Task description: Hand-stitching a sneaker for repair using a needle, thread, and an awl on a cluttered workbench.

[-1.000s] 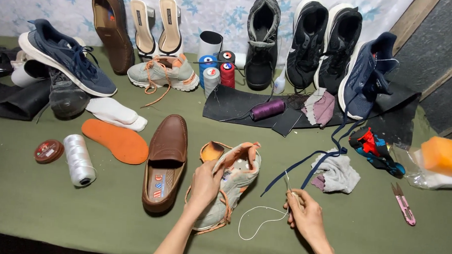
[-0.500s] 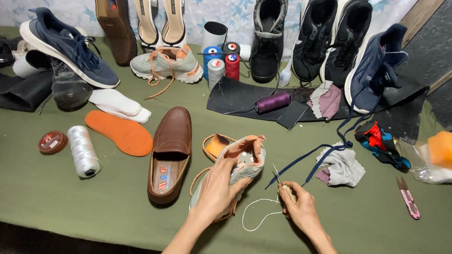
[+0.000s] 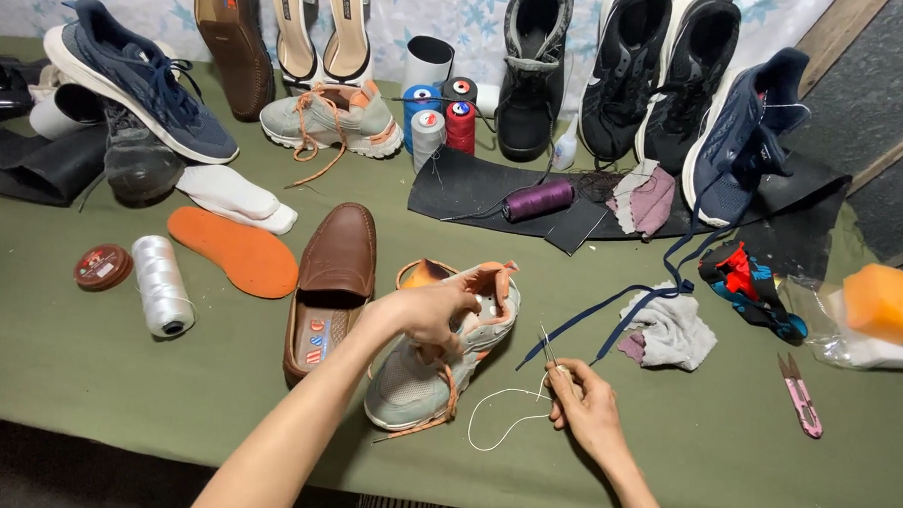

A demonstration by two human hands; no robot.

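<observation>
A green cloth [image 3: 86,391] covers the table across the frame. Along the top hangs a pale wall cloth with blue flowers [image 3: 460,14]. At upper right stands a dark grey wall [image 3: 877,109] with a wooden strip [image 3: 829,37].

A grey sneaker [image 3: 438,359] with orange laces and orange trim lies on the green cloth, toe toward the viewer, heel end lifted and its collar pulled open. Just left of it sits a brown loafer, and a blue lace trails to its right. A thin metal needle [image 3: 546,345], perhaps an awl, stands nearly upright just right of the sneaker, its tip pointing up. A white thread [image 3: 501,418] hangs from it and curls in a loose loop on the cloth, close beside the shoe's sole.
</observation>
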